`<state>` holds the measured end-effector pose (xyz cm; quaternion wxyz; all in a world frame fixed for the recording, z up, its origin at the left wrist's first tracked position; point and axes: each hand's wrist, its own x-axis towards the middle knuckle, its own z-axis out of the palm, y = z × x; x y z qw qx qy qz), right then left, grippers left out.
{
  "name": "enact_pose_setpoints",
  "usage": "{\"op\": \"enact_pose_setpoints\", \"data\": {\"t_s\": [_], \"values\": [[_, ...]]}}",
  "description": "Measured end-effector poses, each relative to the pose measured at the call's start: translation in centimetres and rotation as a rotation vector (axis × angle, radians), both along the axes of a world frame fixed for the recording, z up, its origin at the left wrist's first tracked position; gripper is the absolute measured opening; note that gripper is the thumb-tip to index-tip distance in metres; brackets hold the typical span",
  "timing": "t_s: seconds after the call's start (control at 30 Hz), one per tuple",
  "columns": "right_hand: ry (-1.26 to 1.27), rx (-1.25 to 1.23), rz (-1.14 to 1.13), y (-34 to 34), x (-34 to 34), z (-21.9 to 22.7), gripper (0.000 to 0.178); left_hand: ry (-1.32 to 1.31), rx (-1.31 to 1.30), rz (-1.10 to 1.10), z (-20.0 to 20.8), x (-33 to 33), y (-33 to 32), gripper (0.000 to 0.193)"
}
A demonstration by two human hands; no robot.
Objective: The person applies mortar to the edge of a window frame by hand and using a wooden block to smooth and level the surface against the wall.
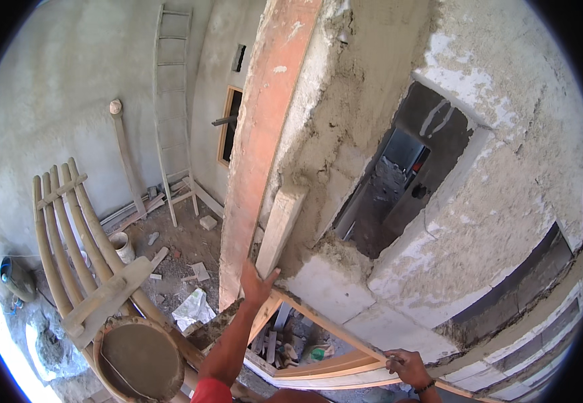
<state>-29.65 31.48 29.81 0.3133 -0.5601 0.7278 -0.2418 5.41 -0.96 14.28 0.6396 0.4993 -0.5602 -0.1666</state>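
Up and to the left of the left hand (258,285), a slim ladder (156,117) leans against a grey plastered wall (49,101), with a timber post (128,161) propped to its left and a small wood-framed window (223,138) to its right. Farther left of that hand, bamboo poles (92,218) joined by a crosspiece slant past a whitish bucket (122,248) and a dark barrel (18,282), while a crumpled white sack (194,309) lies closer on the rubble-strewn ground (184,255). Up and right of the right hand (409,368), a long dark opening (513,282) runs at a slant.
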Motion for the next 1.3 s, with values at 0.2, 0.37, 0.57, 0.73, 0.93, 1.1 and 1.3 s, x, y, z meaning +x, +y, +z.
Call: {"op": "enact_pose_setpoints", "data": {"t_s": [0.2, 0.37, 0.57, 0.73, 0.93, 1.1, 1.3], "values": [[-0.053, -0.029, -0.033, 0.6, -0.6, 0.2, 0.031, 0.030, -0.185, 0.002, 9.3, -0.5, 1.5, 0.057], [-0.052, -0.088, -0.046, 0.8, -1.0, 0.7, 0.030, 0.043, -0.288, -0.016, 22.5, -0.2, 1.5, 0.054], [-0.142, -0.130, -0.056, 0.7, -1.1, 0.0, 0.030, 0.061, -0.138, -0.081, 25.6, -0.2, -0.3, 0.054], [-0.134, -0.089, -0.044, 0.5, -1.6, -1.2, 0.031, -0.032, -0.070, -0.027, 20.9, 0.7, -1.4, 0.050], [-0.020, -0.009, 0.033, -1.5, -1.0, -1.7, 0.032, -0.036, -0.066, 0.025, 15.2, 0.2, -1.1, 0.055], [-0.008, 0.005, 0.058, -3.1, 1.0, -1.1, 0.032, 0.001, -0.125, -0.026, 14.6, 0.4, -1.8, 0.056], [-0.083, -0.015, -0.022, -2.8, -0.8, -2.0, 0.032, 0.058, -0.192, -0.043, 23.3, -0.1, -1.4, 0.054]]}}
